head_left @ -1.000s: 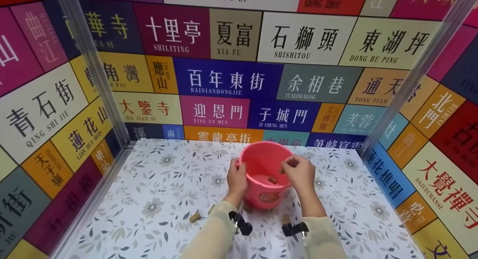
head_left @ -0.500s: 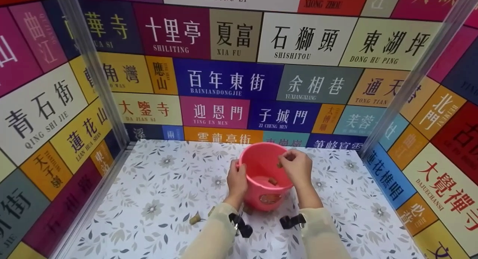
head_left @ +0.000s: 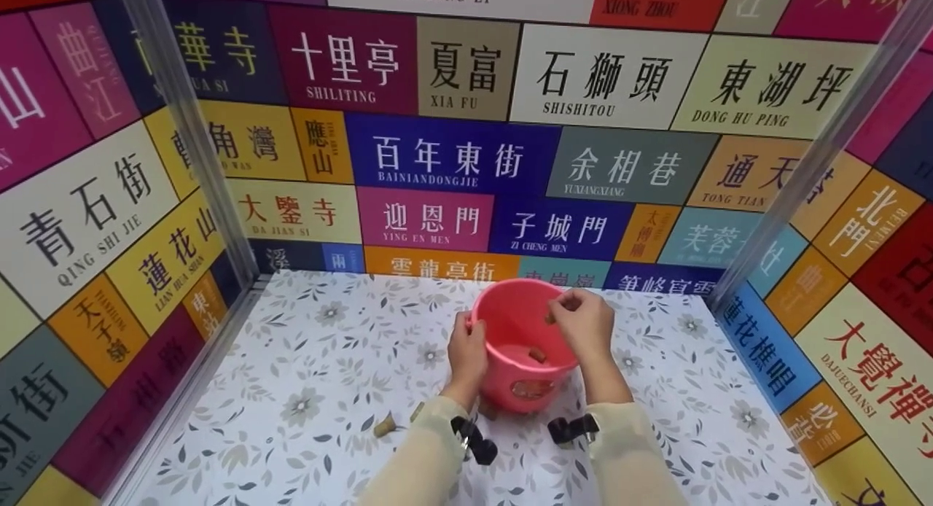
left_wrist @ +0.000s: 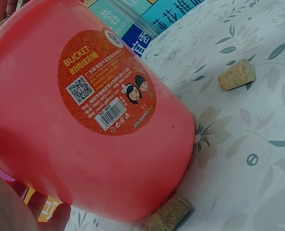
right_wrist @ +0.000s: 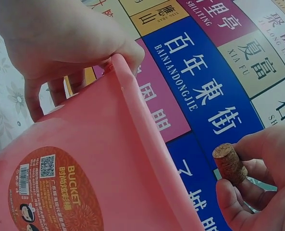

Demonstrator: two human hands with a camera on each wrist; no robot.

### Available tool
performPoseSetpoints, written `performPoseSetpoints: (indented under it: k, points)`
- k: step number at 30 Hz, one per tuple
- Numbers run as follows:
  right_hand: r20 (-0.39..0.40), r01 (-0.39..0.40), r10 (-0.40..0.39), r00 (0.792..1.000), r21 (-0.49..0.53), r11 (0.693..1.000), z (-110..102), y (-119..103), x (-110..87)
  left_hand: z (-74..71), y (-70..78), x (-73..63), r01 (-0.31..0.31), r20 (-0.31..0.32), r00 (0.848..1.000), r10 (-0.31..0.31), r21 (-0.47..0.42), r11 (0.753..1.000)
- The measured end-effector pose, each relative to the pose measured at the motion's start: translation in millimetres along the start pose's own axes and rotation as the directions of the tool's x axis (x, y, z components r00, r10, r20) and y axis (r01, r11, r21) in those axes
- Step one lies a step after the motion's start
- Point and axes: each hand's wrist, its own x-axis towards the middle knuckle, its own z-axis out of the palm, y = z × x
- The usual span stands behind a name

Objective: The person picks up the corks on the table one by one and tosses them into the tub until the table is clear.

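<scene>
A pink plastic bucket (head_left: 525, 378) stands upright on the table, its label (left_wrist: 108, 82) reading "BUCKET" in the left wrist view. My left hand (head_left: 466, 353) grips its rim on the left, thumb at the edge and fingers down the outside. Between thumb and fingertips of my right hand (head_left: 589, 324) is a wine cork (right_wrist: 229, 163), held over the right side of the bucket's mouth. Inside, on the bottom, lies another cork (head_left: 537, 355). One cork (left_wrist: 168, 213) lies close against the bucket's base; a second loose cork (left_wrist: 237, 74) lies farther off.
Left of my left sleeve (head_left: 415, 455) a cork (head_left: 384, 425) lies on the flower-patterned tabletop (head_left: 306, 360), with another cork (head_left: 417, 411) partly behind the sleeve. Walls of coloured panels (head_left: 452, 152) with Chinese lettering enclose the back and both sides.
My right hand, still pinching the cork, has shifted only slightly at the bucket's mouth. The cork beside the right wrist strap is now hidden in the head view. The left hand keeps its grip.
</scene>
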Motion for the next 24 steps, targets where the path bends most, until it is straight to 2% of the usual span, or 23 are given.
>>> performPoseSetpoints:
  k: [12,24]
  points:
    - [-0.013,0.012,-0.012,1.000,-0.006,1.000,-0.2,-4.5,-3.6,1.6,-2.9,1.2,-0.013,-0.016,1.000,0.013,-0.003,1.000]
    - [-0.046,0.023,-0.023,0.999,-0.004,1.000,-1.8,-0.1,-3.9,0.8,-1.4,1.3,0.020,-0.008,1.000,-0.020,-0.016,1.000]
